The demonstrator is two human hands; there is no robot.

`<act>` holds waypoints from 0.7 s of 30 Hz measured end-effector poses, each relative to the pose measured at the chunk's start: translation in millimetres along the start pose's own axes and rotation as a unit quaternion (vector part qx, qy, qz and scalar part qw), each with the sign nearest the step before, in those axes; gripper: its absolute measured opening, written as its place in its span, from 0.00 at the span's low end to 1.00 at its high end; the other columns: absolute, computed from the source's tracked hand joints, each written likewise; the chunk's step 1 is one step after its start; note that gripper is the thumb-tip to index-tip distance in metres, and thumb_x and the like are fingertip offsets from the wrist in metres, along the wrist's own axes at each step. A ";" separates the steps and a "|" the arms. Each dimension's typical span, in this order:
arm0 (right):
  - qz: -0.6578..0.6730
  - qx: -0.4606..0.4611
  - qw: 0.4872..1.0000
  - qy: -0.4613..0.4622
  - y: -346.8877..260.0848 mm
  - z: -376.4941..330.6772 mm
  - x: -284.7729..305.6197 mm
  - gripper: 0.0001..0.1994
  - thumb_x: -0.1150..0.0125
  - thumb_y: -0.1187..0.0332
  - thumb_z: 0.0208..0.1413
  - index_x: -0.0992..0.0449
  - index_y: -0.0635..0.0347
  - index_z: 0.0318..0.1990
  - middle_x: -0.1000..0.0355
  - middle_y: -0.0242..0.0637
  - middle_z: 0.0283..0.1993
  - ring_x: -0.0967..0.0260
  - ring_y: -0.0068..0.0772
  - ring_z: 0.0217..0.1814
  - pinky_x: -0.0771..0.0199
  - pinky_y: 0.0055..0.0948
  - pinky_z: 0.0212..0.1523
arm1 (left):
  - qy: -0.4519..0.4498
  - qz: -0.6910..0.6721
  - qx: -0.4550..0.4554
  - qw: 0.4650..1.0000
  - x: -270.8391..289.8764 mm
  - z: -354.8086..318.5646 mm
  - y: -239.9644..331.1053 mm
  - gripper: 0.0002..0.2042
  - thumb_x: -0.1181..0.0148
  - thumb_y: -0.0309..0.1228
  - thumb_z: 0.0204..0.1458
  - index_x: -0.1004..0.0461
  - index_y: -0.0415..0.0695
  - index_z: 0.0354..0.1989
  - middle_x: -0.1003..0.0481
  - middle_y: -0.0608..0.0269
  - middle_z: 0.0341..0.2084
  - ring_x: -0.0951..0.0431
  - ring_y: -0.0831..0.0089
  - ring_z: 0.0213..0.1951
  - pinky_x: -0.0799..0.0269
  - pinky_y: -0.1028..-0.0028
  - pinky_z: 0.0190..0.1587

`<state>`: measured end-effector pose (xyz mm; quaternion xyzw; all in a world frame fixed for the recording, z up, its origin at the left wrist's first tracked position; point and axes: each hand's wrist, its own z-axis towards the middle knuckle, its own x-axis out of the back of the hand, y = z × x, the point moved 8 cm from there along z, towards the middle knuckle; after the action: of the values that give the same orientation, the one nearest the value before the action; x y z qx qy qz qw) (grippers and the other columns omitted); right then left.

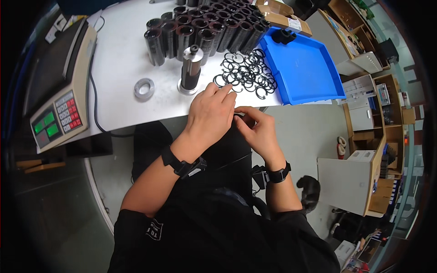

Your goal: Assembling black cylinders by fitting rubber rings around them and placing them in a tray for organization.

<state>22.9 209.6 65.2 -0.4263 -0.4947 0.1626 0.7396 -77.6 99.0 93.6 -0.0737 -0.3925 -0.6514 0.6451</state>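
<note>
My left hand point(210, 113) is at the table's front edge, fingers curled and tips mostly hidden, close to a heap of black circlips point(248, 73). Against it, just past the edge, my right hand point(258, 132) has thumb and forefinger nearly together. A small dark bit shows at those fingertips, too small to name. Beyond my left hand stands an upright metal cylinder point(191, 68) with a dark sleeve, a round base and a black knob on top. A loose silver ring point(144, 88) lies to its left.
Several black tubes point(185, 38) stand packed together at the back of the white table point(119, 73). A blue tray point(305, 68) holding small black parts is on the right, with a cardboard box point(284, 18) behind it. A weighing scale point(66, 86) occupies the left side, its cable running beside it.
</note>
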 end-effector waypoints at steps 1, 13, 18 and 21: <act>0.000 -0.008 1.000 0.005 1.0 0.8 4.1 0.11 0.29 0.74 0.60 0.15 0.62 0.50 0.24 0.30 0.26 0.33 0.16 0.26 0.31 0.22 0.29 | 0.005 0.007 -0.007 1.000 -2.0 2.5 0.2 0.06 0.32 0.25 0.52 0.19 0.41 0.38 0.19 0.64 0.39 0.21 0.63 0.37 0.22 0.66 0.38; -0.153 0.059 0.978 0.126 -2.7 71.1 184.3 0.07 0.33 0.71 0.62 0.16 0.66 0.40 0.18 0.36 0.32 0.23 0.22 0.34 0.21 0.25 0.39 | -0.010 -0.076 0.032 0.997 -1.9 15.6 -7.2 0.04 0.35 0.21 0.54 0.20 0.39 0.38 0.22 0.59 0.31 0.20 0.62 0.27 0.24 0.65 0.30; -0.205 -0.049 0.977 0.010 53.0 178.4 247.9 0.11 0.31 0.67 0.61 0.14 0.68 0.41 0.16 0.38 0.35 0.17 0.29 0.36 0.17 0.29 0.41 | -0.031 -0.072 0.034 0.996 -9.8 17.3 -7.0 0.04 0.36 0.20 0.54 0.20 0.39 0.37 0.23 0.58 0.28 0.21 0.62 0.22 0.26 0.66 0.27; -0.208 -0.098 0.973 -0.015 91.6 218.5 242.3 0.12 0.29 0.65 0.60 0.13 0.67 0.41 0.16 0.39 0.33 0.17 0.28 0.34 0.15 0.27 0.39 | -0.040 -0.063 0.043 0.996 -10.2 18.5 -9.6 0.04 0.36 0.20 0.54 0.20 0.39 0.37 0.23 0.58 0.28 0.21 0.61 0.22 0.26 0.65 0.27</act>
<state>-39.8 526.2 168.5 -0.3823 -0.5969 -0.0380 0.7044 -92.3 116.8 96.1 -0.0471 -0.4496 -0.6701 0.5888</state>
